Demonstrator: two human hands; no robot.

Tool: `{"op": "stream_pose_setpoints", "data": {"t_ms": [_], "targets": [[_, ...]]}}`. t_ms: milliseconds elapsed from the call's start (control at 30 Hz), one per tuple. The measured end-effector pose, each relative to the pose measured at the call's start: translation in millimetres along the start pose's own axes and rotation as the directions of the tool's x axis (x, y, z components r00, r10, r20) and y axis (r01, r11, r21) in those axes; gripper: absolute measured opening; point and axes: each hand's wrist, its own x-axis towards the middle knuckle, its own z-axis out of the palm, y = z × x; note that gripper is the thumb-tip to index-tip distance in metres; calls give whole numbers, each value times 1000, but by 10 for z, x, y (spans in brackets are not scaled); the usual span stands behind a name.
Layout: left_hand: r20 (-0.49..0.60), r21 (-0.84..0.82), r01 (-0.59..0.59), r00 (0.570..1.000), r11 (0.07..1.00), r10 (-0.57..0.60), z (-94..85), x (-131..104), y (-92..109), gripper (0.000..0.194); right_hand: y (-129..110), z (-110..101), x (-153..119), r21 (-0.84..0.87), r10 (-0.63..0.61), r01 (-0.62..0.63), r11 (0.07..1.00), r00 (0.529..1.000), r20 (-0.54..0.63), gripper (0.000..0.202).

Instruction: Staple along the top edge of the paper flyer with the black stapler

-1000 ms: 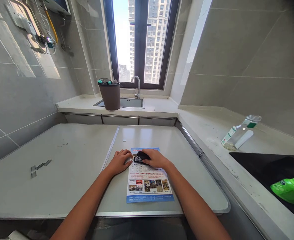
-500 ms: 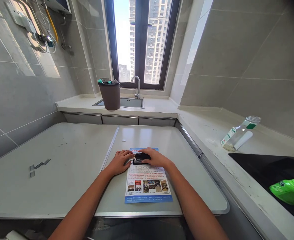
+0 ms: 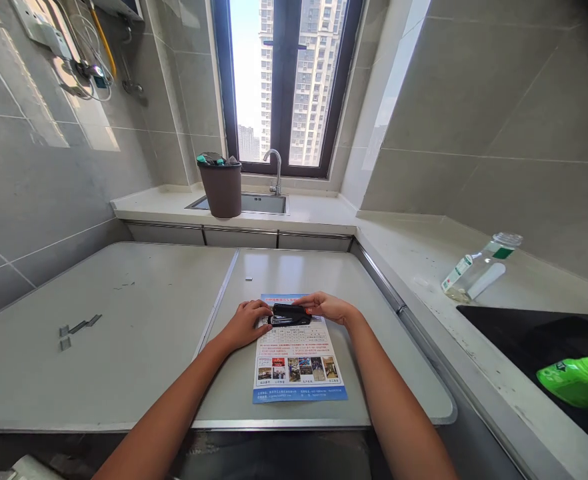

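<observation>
A black stapler (image 3: 291, 320) lies crosswise over the upper part of a printed flyer (image 3: 299, 392), its long body pointing left and right. My left hand (image 3: 248, 324) is at its left end, the fingertips and thumb closed about that tip. My right hand (image 3: 330, 307) holds the right end, with the fingers reaching along the top and a small orange-red spot showing beside them. The flyer has a blue border, red and black print and a row of small photos. It rests flat on the white table board (image 3: 394, 373).
Grey strips of staples (image 3: 78, 327) lie on the left board, and a small grey piece (image 3: 249, 279) beyond the flyer. A brown bin (image 3: 221, 190) stands by the sink (image 3: 264, 203). To the right are a clear bottle (image 3: 479, 267) and a green bottle (image 3: 577, 381).
My right hand has shifted right, from over the stapler's top to its right end, uncovering more of the body. My left hand stays at the left end. The view has shifted slightly.
</observation>
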Motion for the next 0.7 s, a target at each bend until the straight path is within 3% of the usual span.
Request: {"op": "stream_pose_setpoints", "data": {"t_ms": [333, 467, 533, 600, 700], "targets": [[-31, -96, 47, 998, 994, -50, 33, 23, -61, 27, -17, -6, -9, 38, 39, -37, 999, 998, -57, 71], [-42, -108, 71, 996, 992, -76, 29, 24, -64, 27, -80, 68, -3, -115, -114, 104, 988, 990, -84, 63], [-49, -114, 78, 995, 990, -84, 26, 18, -62, 27, -80, 143, 41, -312, -212, 175, 934, 973, -90, 61], [-46, -129, 74, 996, 989, -80, 15, 9, -54, 26, -53, 229, 105, -532, -289, 205, 821, 954, -78, 59], [-84, -215, 40, 995, 976, -60, -20, 2, -33, 29, -6, 334, 181, -728, -385, 228, 646, 922, -52, 36]]}}
